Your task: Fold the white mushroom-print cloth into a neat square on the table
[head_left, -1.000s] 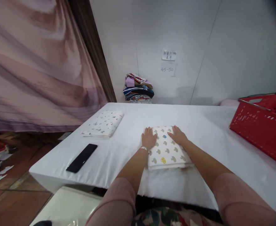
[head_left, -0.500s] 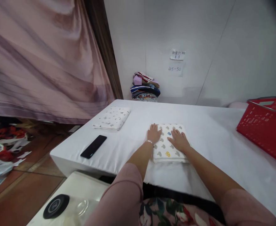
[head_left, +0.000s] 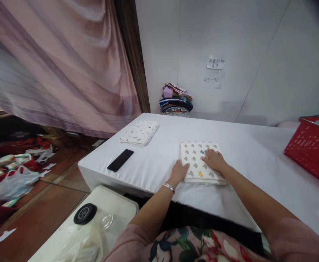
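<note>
The cloth (head_left: 197,162), white with grey mushrooms, is laid flat on the table (head_left: 257,163) as a neat, layered block, so its folding is judged to be all but done. No loose flap is seen on its top, and its near edge shows its layers set roughly in line. It is pressed at about 3 o'clock by the right hand (head_left: 215,160), whose fingers are spread and flat, with nothing clamped. At about 8 o'clock its edge is met by the left hand (head_left: 180,170), thumb turned in toward it; whether anything is pinched there cannot be told. What seems to be left is slight smoothing at most, the hands not yet being lifted off. From the cloth, a second cloth (head_left: 140,133), already folded and untouched, is seen at 10 o'clock, a phone (head_left: 120,160) at 9, a stack (head_left: 176,100) of fabrics at 11 and a red basket (head_left: 312,149) at 3.
</note>
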Demonstrator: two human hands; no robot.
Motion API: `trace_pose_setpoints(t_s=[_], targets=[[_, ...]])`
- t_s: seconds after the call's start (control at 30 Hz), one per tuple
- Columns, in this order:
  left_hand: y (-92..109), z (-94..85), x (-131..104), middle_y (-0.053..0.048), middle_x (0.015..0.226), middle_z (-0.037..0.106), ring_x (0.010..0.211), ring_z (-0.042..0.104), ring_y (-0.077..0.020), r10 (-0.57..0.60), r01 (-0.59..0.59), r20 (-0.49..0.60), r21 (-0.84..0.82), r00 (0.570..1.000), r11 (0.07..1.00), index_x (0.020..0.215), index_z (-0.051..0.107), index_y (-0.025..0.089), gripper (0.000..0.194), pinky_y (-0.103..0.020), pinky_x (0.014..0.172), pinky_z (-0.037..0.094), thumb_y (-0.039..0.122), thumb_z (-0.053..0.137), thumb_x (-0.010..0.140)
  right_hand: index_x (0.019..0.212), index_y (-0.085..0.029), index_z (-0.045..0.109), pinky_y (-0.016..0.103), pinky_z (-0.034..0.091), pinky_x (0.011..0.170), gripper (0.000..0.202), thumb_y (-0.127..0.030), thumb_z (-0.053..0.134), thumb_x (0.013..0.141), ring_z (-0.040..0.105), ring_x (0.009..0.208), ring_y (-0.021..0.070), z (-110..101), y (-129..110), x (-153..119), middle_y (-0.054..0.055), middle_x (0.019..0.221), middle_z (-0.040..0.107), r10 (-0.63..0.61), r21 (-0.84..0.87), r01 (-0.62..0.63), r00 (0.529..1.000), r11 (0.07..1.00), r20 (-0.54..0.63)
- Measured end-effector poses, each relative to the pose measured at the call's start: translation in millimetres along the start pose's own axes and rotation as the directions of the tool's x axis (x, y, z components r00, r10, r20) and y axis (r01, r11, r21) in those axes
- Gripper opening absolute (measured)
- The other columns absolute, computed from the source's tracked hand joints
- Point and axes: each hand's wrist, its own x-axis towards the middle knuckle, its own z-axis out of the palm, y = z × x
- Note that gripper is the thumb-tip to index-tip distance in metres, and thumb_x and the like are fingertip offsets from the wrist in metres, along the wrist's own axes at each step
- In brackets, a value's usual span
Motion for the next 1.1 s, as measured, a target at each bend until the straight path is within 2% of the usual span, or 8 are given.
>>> trace_pose_setpoints(t_s=[0.2,0.27,0.37,0.5,0.6,0.73,0.87,1.1], targets=[[2,49.3,-39,-0.011,0.12,0.061,0.105,0.061,-0.0228,0.13,-0.081,0.112,-0.363,0.985,0.928,0.126,0.043,0.018,0.054,-0.032,0.086,0.051,0.036,0.061,0.079,0.137,-0.02,0.04,0.051,0.017,0.109,0.054,-0.047,0.029,0.091,0.021,0.139,0.0261,9,1,-21,0.009,0.149,0.033,-0.017,0.002,0.017,1.0,1.0,-0.013],[2,57.8,-47,-0.011,0.116,0.063,0.088,0.066,-0.0205,0.133,-0.011,0.225,-0.475,0.965,0.88,0.129,0.038,0.02,0.057,-0.031,0.069,0.056,0.04,0.06,0.08,0.14,-0.02,0.037,0.051,0.017,0.109,0.055,-0.046,0.029,0.091,0.019,0.14,0.0254,13,4,-25,0.008,0.15,0.03,-0.02,0.004,0.02,1.0,1.0,0.008],[-1,51.2,-41,-0.009,0.099,0.067,0.061,0.065,-0.016,0.026,0.143,0.317,-0.498,0.948,0.856,0.129,0.039,0.02,0.052,-0.029,0.051,0.054,0.044,0.052,0.085,0.14,-0.021,0.037,0.05,0.019,0.11,0.056,-0.046,0.028,0.091,0.018,0.14,0.0249,18,10,-26,0.007,0.151,0.03,-0.053,-0.004,0.053,0.999,0.999,0.005],[-4,26.8,-10,-0.009,0.091,0.067,0.058,0.063,-0.0136,-0.061,0.139,0.197,-0.409,0.978,0.902,0.129,0.041,0.017,0.044,-0.028,0.057,0.054,0.031,0.046,0.088,0.141,-0.02,0.037,0.05,0.019,0.11,0.056,-0.046,0.027,0.092,0.018,0.14,0.0245,16,11,-24,0.007,0.151,0.03,-0.068,-0.032,0.068,0.998,0.997,-0.015],[-2,12.3,14,-0.011,0.109,0.064,0.08,0.066,-0.0175,0.039,-0.033,0.027,-0.196,0.999,0.98,0.124,0.047,0.019,0.04,-0.03,0.071,0.053,0.025,0.05,0.085,0.141,-0.018,0.036,0.05,0.018,0.11,0.057,-0.045,0.028,0.091,0.018,0.14,0.0246,7,2,-27,0.008,0.151,0.029,-0.035,-0.01,0.035,0.999,0.999,0.024],[4,5.1,36,-0.012,0.12,0.058,0.107,0.057,-0.0232,0.179,-0.156,-0.157,0.15,0.971,0.976,0.116,0.052,0.02,0.032,-0.033,0.089,0.045,0.028,0.049,0.085,0.141,-0.021,0.037,0.052,0.017,0.11,0.057,-0.048,0.028,0.092,0.019,0.14,0.0259,-3,-25,-46,0.008,0.151,0.028,-0.018,0.045,0.015,0.997,0.999,0.077],[10,7.1,52,-0.012,0.114,0.059,0.101,0.059,-0.0234,0.185,-0.123,-0.171,0.32,0.968,0.939,0.114,0.05,0.02,0.03,-0.034,0.083,0.045,0.027,0.046,0.085,0.142,-0.021,0.036,0.05,0.012,0.112,0.058,-0.051,0.025,0.093,0.015,0.141,0.0248,2,-46,-68,0.007,0.153,0.024,-0.135,0.047,0.132,0.989,0.99,0.063],[11,-3.0,84,-0.009,0.11,0.064,0.103,0.057,-0.0225,0.255,-0.173,-0.133,0.442,0.958,0.88,0.103,0.061,0.023,0.026,-0.031,0.081,0.044,0.02,0.043,0.084,0.142,-0.022,0.036,0.048,0.012,0.112,0.059,-0.053,0.027,0.093,0.015,0.141,0.0255,10,-45,-73,0.008,0.153,0.022,-0.168,0.058,0.166,0.985,0.984,0.041]])
